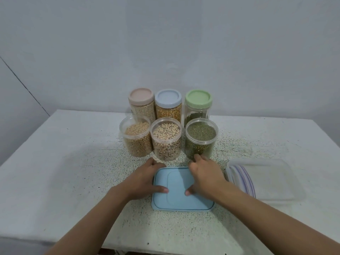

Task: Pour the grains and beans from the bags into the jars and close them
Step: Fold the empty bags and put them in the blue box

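Speckled white table point(73, 162) against a plain pale wall point(165, 43). I see a blue rectangular lid point(184, 192) lying flat at the near centre of the table; can't tell if a box sits under it. Left hand point(145, 179) holds its left edge, thumb on top, fingers curled over the far left corner. Right hand point(204, 177) holds the right edge the same way, thumb on top, fingers bent at the far right corner. Those fingertips reach the foot of the mung bean jar point(200, 142); contact unclear.

Just behind the lid is a row of three uncapped, nearly full jars: mung bean jar on the right, black-eyed pea jar point(166, 142) in the middle, tan bean jar point(137, 140) on the left, all close together. Behind them are three capped jars: pink-lidded jar point(141, 100), blue-lidded jar point(168, 103) with yellow kernels, and green-lidded jar point(198, 105), only partly filled with something dark.

Right of the lid I see a clear plastic container point(266, 181), with a striped stack point(242, 179) at its left end.
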Tool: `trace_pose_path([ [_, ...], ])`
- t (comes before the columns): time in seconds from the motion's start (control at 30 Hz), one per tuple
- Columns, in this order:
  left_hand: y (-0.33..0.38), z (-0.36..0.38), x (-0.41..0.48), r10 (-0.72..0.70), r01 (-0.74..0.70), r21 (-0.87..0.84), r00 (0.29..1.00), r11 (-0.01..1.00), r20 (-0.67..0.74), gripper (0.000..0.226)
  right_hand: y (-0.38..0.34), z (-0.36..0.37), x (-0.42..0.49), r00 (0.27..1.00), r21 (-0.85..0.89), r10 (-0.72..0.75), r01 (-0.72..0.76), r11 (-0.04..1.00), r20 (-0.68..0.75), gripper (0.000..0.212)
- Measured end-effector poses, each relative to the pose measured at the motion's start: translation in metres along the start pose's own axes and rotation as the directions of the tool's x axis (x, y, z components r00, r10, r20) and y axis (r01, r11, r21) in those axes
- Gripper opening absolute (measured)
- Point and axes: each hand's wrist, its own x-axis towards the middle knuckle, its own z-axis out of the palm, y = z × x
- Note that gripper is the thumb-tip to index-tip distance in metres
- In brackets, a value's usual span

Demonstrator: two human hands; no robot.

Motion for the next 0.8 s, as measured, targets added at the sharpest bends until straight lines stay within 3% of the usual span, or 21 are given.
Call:
trace_pose_path([
  [0.17, 0.002, -0.01, -0.012, 0.051, -0.063, -0.156, 0.996, 0.986, -0.077, 0.059, 0.006, -0.001, -0.003, 0.994, 0.096, -0.041, 0.051, 0.994, -0.106, 0.087],
  [0.33, 0.025, -0.032, -0.02, 0.111, -0.123, -0.392, 0.992, 0.912, -0.053, 0.025, 0.013, -0.023, -0.009, 0.98, 0.454, -0.008, 0.099, 0.886, -0.197, 0.036],
  [0.5, 0.065, -0.061, -0.022, 0.163, -0.201, -0.516, 0.98, 0.833, -0.119, 0.023, 0.036, -0.06, -0.025, 0.942, 0.594, 0.027, 0.188, 0.782, -0.334, 0.022],
  [0.67, 0.109, -0.083, -0.011, 0.224, -0.298, -0.48, 0.953, 0.825, -0.206, 0.023, 0.071, -0.082, -0.044, 0.846, 0.593, 0.045, 0.334, 0.733, -0.531, 0.017],
  [0.8, 0.145, -0.072, -0.002, 0.281, -0.364, -0.426, 0.928, 0.828, -0.246, 0.019, 0.113, -0.086, -0.065, 0.761, 0.465, -0.062, 0.457, 0.758, -0.646, 0.013],
])
